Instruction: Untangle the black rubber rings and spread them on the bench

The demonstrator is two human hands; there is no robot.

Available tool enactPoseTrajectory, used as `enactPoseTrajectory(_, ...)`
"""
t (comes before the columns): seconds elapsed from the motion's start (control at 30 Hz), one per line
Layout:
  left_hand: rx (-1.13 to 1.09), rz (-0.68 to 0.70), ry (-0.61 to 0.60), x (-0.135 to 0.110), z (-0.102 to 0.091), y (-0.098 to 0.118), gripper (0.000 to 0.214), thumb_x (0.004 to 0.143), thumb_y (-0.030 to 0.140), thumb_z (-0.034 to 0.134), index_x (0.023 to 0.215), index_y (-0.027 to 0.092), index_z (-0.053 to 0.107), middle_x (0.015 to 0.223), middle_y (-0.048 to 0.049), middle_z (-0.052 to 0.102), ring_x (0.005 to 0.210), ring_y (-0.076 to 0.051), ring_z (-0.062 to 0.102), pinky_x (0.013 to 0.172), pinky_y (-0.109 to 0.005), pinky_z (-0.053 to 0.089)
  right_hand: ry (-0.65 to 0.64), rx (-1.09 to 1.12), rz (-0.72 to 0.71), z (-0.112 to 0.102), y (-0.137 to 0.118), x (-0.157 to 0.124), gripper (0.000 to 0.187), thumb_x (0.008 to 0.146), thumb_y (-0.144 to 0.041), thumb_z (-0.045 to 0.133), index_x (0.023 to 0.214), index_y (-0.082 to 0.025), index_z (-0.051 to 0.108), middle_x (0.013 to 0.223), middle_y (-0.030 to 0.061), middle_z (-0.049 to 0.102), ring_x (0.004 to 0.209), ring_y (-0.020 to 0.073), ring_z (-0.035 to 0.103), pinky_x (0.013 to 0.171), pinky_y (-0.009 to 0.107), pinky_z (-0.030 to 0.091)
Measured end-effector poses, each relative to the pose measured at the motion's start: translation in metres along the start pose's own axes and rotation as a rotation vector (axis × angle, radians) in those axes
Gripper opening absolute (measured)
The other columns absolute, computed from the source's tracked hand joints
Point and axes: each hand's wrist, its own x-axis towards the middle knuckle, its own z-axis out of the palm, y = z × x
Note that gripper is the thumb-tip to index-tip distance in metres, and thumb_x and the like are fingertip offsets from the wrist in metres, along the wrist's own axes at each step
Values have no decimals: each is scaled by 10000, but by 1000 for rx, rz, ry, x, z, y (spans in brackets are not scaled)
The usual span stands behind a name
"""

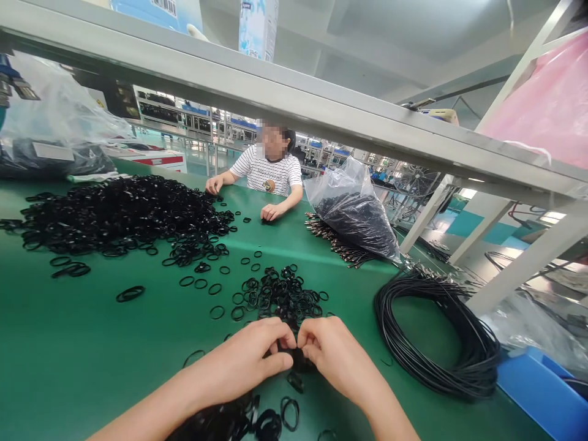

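Note:
My left hand and my right hand meet at the near middle of the green table, fingers pinched together on a small bunch of black rubber rings. A scatter of the same rings lies just beyond my fingertips. More rings lie under my left wrist. A large heap of black rings covers the far left of the table.
A coil of black cable lies to the right, beside a blue bin. A clear bag of dark parts stands at the back right. Across the table sits a person in a striped shirt, both hands on the tabletop. A metal shelf runs overhead.

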Motion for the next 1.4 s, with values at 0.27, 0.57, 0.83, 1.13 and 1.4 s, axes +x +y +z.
enactPoseTrajectory(0.27, -302, -123, 111, 14, 13, -12, 152, 765, 286, 503, 796, 180, 606, 676, 14, 620, 598, -137, 532, 536, -222, 374, 40, 492, 51, 0, 1, 9, 142, 708, -94, 495, 761, -201, 572, 653, -42, 552, 602, 107, 503, 552, 195, 380)
enactPoseTrajectory(0.57, -56, -125, 327, 14, -12, -23, 230, 764, 378, 543, 926, 237, 623, 652, 39, 541, 605, -150, 484, 564, -241, 342, 153, 511, 70, 7, 8, 15, 142, 749, -138, 489, 808, -205, 599, 718, -18, 596, 644, 128, 542, 592, 228, 419)
enactPoseTrajectory(0.83, -53, -38, 264, 11, 8, -8, 196, 792, 379, 526, 696, 213, 565, 756, 21, 528, 693, -154, 485, 580, -236, 348, 220, 553, 111, 21, -4, 14, 92, 768, -163, 517, 780, -212, 594, 696, -23, 617, 620, 134, 565, 567, 222, 422)
enactPoseTrajectory(1.13, 41, -127, 406, 13, -11, -15, 181, 750, 284, 488, 589, 212, 449, 630, 41, 470, 577, -144, 441, 535, -243, 288, 356, 59, -11, 16, -1, 14, 219, 838, -72, 428, 816, -219, 589, 798, -4, 608, 720, 144, 529, 653, 258, 375)
enactPoseTrajectory(1.4, 280, -115, 414, 12, -20, -24, 215, 742, 370, 580, 633, 227, 462, 698, 42, 510, 638, -157, 480, 548, -246, 293, -128, -420, -73, 9, -16, 1, 136, 661, -166, 753, 733, -270, 703, 765, 11, 666, 762, 201, 565, 611, 283, 318)
